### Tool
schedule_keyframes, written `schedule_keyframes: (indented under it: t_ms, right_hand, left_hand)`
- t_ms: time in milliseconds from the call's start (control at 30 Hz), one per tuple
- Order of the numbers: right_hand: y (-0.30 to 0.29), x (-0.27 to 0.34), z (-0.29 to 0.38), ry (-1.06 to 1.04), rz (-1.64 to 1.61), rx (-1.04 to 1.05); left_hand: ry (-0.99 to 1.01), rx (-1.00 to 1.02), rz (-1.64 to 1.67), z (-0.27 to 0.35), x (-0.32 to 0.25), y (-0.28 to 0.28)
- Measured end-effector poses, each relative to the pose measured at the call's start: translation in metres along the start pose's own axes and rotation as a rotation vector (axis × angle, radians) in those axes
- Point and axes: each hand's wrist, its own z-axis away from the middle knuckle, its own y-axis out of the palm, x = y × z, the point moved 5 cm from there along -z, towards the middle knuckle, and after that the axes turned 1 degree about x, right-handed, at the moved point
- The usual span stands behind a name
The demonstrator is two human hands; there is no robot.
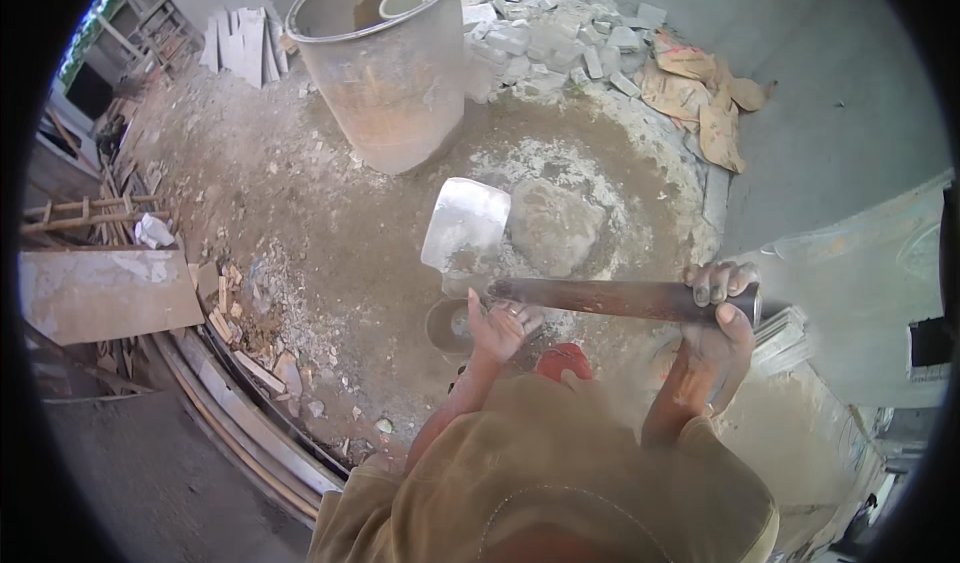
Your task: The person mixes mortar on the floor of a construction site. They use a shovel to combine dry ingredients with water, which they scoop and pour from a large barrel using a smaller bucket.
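A hoe or shovel with a flat metal blade (466,222) and a thick dark handle (607,298) lies across the view, blade at the left. My right hand (720,300) grips the handle near its right end, fingers wrapped around it. Below the handle's blade end, my left hand (504,330) is spread, palm up, with nothing in it; whether it touches the handle is hard to tell. Right of the blade sits a mound of grey sand or mortar (556,225), ringed by pale powder. A round bucket or bowl (448,327) stands just left of my left hand.
A large barrel (390,90) stands ahead. Behind it lie broken masonry pieces (555,34) and torn paper sacks (694,90) against the wall. Boards (112,293), long curved-looking lengths (247,428) and rubble line the left. Stacked tiles (780,342) are at the right.
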Motion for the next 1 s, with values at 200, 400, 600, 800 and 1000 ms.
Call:
schedule_keyframes:
  t_ms: [200, 400, 600, 800, 1000]
  right_hand:
    - [-0.075, 0.011, 0.106, 0.002, -0.128, 0.063]
    - [-0.213, 0.018, 0.251, 0.363, 0.274, -0.486]
    - [-0.274, 0.049, 0.298, 0.545, 0.618, -0.244]
    - [-0.277, 0.047, 0.305, 0.671, 0.702, -0.160]
    - [-0.285, 0.041, 0.294, 0.559, 0.732, -0.147]
  left_hand:
    - [0.207, -0.130, 0.109, -0.021, -0.009, -0.076]
    - [0.329, -0.336, -0.111, 0.058, 0.020, -0.169]
    - [0.435, -0.573, -0.050, 0.131, 0.077, -0.217]
    - [0.500, -0.558, -0.091, 0.173, 0.087, -0.232]
    - [0.435, -0.611, 0.048, 0.182, 0.098, -0.226]
